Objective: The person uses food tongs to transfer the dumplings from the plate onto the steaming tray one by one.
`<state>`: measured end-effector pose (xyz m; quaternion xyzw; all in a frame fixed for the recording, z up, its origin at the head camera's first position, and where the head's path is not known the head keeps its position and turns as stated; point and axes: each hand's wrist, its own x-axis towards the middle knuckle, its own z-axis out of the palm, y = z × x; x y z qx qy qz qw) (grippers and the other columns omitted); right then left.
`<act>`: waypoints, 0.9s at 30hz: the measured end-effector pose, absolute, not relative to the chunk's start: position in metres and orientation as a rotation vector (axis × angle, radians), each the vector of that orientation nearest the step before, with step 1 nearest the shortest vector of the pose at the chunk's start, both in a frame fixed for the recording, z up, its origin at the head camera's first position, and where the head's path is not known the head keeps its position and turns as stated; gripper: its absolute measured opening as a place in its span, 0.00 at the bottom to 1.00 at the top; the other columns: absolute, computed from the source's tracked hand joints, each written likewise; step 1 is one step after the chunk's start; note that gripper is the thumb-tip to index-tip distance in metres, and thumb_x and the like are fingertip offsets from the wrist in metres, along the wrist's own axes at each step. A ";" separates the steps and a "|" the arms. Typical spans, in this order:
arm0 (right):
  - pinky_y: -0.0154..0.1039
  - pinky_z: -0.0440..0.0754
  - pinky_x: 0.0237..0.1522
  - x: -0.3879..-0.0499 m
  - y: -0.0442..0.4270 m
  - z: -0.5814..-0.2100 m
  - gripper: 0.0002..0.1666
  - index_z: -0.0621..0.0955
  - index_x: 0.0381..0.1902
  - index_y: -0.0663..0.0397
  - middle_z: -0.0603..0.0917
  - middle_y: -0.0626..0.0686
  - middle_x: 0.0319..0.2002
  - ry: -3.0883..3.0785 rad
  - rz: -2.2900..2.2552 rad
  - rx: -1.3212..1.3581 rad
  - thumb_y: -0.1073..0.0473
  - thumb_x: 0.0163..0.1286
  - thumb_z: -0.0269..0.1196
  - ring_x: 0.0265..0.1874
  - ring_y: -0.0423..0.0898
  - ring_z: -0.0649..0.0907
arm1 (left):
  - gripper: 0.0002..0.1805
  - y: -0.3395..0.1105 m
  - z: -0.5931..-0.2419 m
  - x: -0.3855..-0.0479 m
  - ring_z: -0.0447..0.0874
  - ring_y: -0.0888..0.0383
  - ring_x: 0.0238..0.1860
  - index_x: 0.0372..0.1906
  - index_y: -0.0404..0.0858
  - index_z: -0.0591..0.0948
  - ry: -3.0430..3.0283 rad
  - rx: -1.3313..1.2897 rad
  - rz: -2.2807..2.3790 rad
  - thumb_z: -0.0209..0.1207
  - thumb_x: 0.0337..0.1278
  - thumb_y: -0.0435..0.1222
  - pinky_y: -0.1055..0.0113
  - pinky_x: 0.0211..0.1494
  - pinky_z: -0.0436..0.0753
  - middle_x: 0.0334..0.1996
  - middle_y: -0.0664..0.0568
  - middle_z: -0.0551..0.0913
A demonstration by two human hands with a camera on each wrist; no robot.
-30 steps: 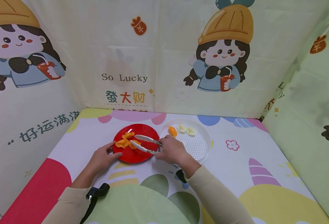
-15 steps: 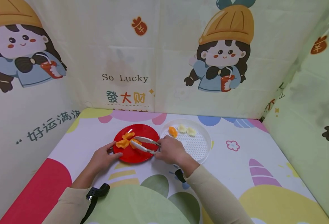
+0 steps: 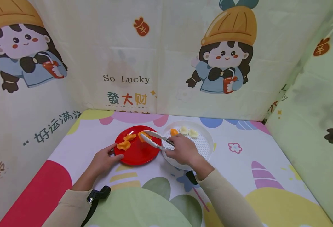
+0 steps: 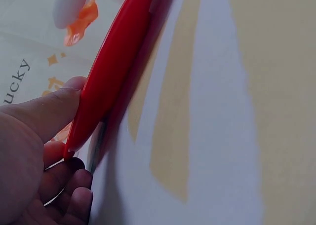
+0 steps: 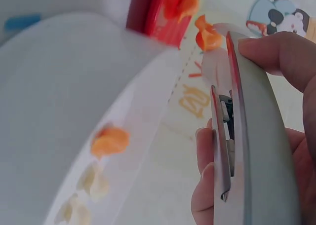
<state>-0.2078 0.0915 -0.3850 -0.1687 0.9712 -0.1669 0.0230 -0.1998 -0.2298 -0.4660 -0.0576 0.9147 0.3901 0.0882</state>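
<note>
My left hand holds the near-left rim of a red plate, thumb above and fingers below in the left wrist view. My right hand grips metal tongs with white tips. Between those tips is an orange dumpling-shaped piece, which the right wrist view shows raised clear of the plate. Two similar orange pieces lie on the plate's left side. Right beside the plate stands a round white perforated tray, partly covered by the right hand.
Along the tray's back-left edge sit one orange piece and two pale ones. A patterned cloth covers the table. Printed fabric walls rise at the back and sides.
The tongs have lifted the third orange piece off the plate and shifted it up and right. My right hand moved rightward with them; the left hand stays at the rim.
</note>
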 end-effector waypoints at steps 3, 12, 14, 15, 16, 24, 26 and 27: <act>0.41 0.82 0.37 -0.207 0.103 -0.383 0.27 0.83 0.56 0.52 0.80 0.51 0.43 3.034 -0.518 -0.506 0.48 0.61 0.69 0.39 0.45 0.76 | 0.50 -0.230 -0.466 -0.200 0.63 0.31 0.66 0.77 0.34 0.60 2.723 -0.167 1.164 0.70 0.56 0.50 0.51 0.50 0.85 0.66 0.28 0.68; 0.54 0.81 0.49 -0.205 0.142 -0.377 0.31 0.81 0.61 0.58 0.81 0.59 0.52 3.100 -0.572 -0.425 0.48 0.63 0.66 0.47 0.54 0.80 | 0.49 -0.230 -0.467 -0.200 0.64 0.32 0.66 0.76 0.34 0.60 2.726 -0.163 1.166 0.70 0.56 0.50 0.50 0.51 0.85 0.65 0.28 0.69; 0.55 0.81 0.49 -0.206 0.152 -0.377 0.32 0.80 0.61 0.59 0.81 0.60 0.53 3.108 -0.573 -0.386 0.48 0.63 0.66 0.48 0.55 0.81 | 0.49 -0.230 -0.468 -0.200 0.64 0.32 0.66 0.76 0.33 0.60 2.724 -0.166 1.169 0.70 0.56 0.50 0.50 0.51 0.85 0.65 0.28 0.69; 0.56 0.81 0.49 -0.206 0.157 -0.377 0.32 0.80 0.61 0.60 0.81 0.61 0.53 3.111 -0.570 -0.365 0.48 0.63 0.66 0.48 0.56 0.81 | 0.49 -0.231 -0.468 -0.200 0.64 0.32 0.66 0.76 0.34 0.60 2.723 -0.167 1.169 0.70 0.56 0.49 0.50 0.51 0.85 0.66 0.28 0.68; 0.57 0.81 0.49 -0.206 0.162 -0.378 0.32 0.80 0.61 0.60 0.81 0.62 0.53 3.114 -0.564 -0.348 0.48 0.63 0.66 0.48 0.57 0.81 | 0.49 -0.231 -0.468 -0.200 0.64 0.32 0.66 0.76 0.34 0.60 2.722 -0.168 1.170 0.70 0.56 0.49 0.50 0.50 0.85 0.66 0.28 0.68; 0.56 0.81 0.43 -0.206 0.194 -0.385 0.32 0.80 0.60 0.64 0.80 0.65 0.51 3.125 -0.517 -0.259 0.49 0.64 0.65 0.44 0.59 0.80 | 0.50 -0.230 -0.466 -0.199 0.63 0.32 0.66 0.77 0.34 0.60 2.716 -0.171 1.184 0.70 0.56 0.49 0.51 0.49 0.85 0.66 0.28 0.67; 0.56 0.81 0.42 -0.205 0.199 -0.386 0.32 0.80 0.60 0.64 0.80 0.65 0.50 3.123 -0.506 -0.243 0.49 0.64 0.65 0.44 0.59 0.80 | 0.50 -0.230 -0.466 -0.199 0.63 0.32 0.66 0.77 0.34 0.60 2.710 -0.174 1.189 0.70 0.56 0.49 0.51 0.49 0.85 0.66 0.28 0.67; 0.56 0.81 0.42 -0.204 0.202 -0.388 0.32 0.80 0.59 0.65 0.80 0.66 0.50 3.122 -0.500 -0.237 0.49 0.64 0.65 0.43 0.59 0.80 | 0.49 -0.230 -0.466 -0.200 0.63 0.32 0.66 0.77 0.34 0.60 2.708 -0.174 1.190 0.70 0.56 0.49 0.51 0.50 0.85 0.66 0.28 0.67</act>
